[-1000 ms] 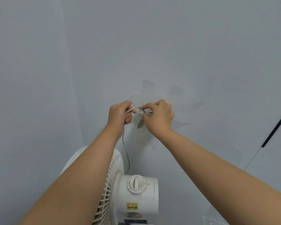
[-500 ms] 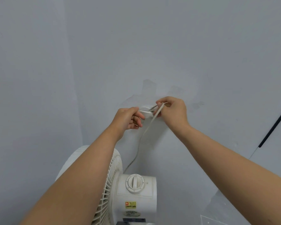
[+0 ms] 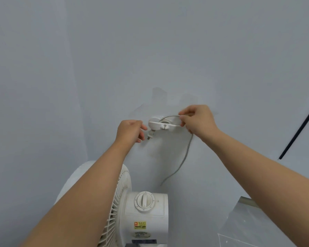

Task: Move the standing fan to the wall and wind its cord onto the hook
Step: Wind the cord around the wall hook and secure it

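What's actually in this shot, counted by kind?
Hands: 2, the left hand and the right hand
Fans: 1, the white fan
Cords: 1, the grey cord with its plug
Wall hooks: 1, the white hook
Total: 5

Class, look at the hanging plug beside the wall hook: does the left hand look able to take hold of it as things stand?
Probably yes. The left hand is open right beside the plug, with nothing between them. The right hand pinches the cord on the far side of the hook, out of the way.
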